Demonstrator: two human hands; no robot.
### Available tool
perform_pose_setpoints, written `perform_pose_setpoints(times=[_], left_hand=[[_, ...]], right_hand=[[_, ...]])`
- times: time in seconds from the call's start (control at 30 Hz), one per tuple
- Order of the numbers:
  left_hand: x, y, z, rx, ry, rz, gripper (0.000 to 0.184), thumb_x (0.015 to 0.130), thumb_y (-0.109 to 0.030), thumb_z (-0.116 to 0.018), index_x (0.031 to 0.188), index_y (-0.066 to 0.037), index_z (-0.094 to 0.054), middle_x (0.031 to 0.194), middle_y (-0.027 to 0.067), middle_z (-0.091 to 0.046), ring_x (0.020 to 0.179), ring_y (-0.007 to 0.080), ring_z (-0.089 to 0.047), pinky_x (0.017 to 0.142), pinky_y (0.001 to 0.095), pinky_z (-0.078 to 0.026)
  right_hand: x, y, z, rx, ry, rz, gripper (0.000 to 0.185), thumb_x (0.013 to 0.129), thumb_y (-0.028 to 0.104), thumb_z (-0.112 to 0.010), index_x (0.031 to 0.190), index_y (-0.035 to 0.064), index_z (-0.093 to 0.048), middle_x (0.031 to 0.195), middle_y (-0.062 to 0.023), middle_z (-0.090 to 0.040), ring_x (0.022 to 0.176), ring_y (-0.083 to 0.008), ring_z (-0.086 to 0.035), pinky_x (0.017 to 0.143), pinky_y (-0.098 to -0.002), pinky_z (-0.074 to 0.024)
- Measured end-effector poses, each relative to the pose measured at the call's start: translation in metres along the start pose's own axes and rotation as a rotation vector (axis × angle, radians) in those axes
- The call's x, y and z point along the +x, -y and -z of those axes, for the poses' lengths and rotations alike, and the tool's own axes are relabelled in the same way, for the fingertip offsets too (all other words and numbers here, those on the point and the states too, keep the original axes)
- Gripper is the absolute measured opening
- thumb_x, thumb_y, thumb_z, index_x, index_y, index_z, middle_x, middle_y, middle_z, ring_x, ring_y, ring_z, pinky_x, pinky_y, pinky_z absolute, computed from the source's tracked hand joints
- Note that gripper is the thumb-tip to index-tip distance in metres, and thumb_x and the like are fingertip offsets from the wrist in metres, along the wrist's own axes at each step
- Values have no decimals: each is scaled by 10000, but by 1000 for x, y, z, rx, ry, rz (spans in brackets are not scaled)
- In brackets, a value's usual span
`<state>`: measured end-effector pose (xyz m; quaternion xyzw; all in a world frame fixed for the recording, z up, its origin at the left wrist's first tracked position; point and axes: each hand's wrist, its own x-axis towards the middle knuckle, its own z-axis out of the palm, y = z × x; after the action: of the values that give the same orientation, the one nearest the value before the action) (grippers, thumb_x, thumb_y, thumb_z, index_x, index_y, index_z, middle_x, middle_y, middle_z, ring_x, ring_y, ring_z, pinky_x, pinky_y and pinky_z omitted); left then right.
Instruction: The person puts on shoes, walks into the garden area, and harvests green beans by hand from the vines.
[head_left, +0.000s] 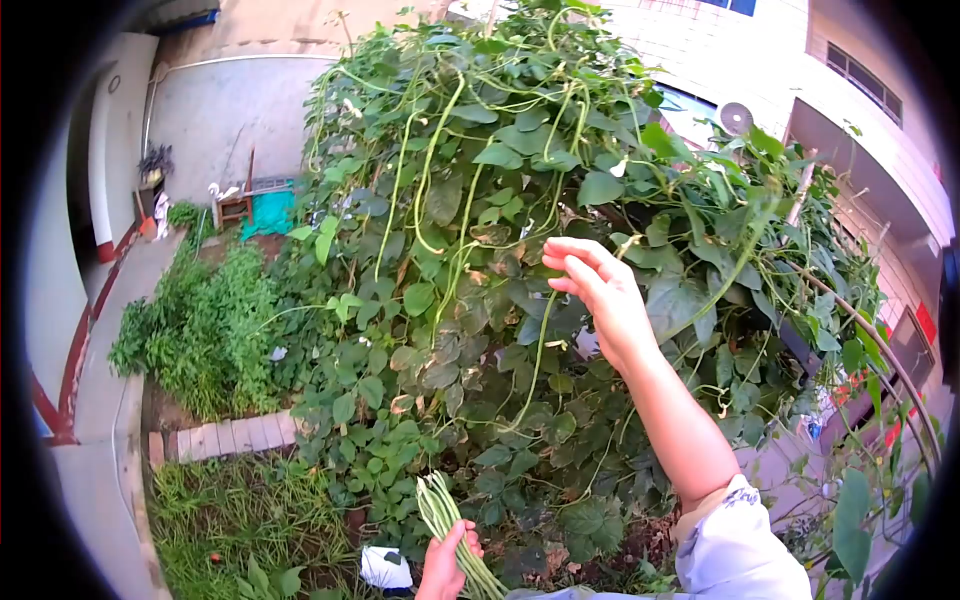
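My left hand [447, 562], low in the view, is wrapped round a bunch of long green beans [440, 510] whose tips point up and left. My right hand [596, 290] is raised in front of the leafy vines, its fingers extended and slightly curved, with nothing seen between them. A long bean [545, 345] hangs just below and left of its fingertips. More long beans [428, 170] dangle from the vines [520, 135] to the upper left of that hand.
Bushy green plants [225, 335] grow at the left beside a brick edging [235, 437] and a concrete path [105, 480]. A white object [386, 567] lies at the bottom. Curved stems [870, 335] arch at the right. A teal cloth [268, 212] is farther back.
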<state>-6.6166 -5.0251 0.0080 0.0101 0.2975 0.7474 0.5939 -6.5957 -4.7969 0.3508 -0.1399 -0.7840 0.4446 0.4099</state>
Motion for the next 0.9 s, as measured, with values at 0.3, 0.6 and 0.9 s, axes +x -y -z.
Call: perform_pose_setpoints(times=[0.3, 0.6, 0.9], left_hand=[[-16, -8, 26, -85, -168, -13, 213, 946, -254, -559, 979, -44, -577, 748, 11, -548, 653, 127, -517, 618, 284, -455], [-38, -15, 47, 137, -266, -227, 264, 944, -300, -570, 1091, -84, -613, 900, 1, -587, 789, 106, -540, 685, 236, -454], [-32, -26, 60, -32, -383, -80, 287, 943, -289, -578, 1130, -73, -603, 935, -5, -577, 824, 112, -532, 716, 249, -449]], right_hand=[[122, -60, -60, -55, -64, -112, 285, 930, 84, -493, 1186, 4, -586, 1158, -110, -619, 1041, -198, -602, 859, -302, -491], [230, -70, -91, -633, -510, 162, 235, 833, 219, -609, 978, 37, -637, 944, -180, -665, 914, -332, -634, 809, -389, -482], [345, -32, -89, 47, -377, -92, 339, 908, 207, -560, 1130, -50, -553, 1012, -166, -639, 905, -267, -646, 805, -350, -510]])
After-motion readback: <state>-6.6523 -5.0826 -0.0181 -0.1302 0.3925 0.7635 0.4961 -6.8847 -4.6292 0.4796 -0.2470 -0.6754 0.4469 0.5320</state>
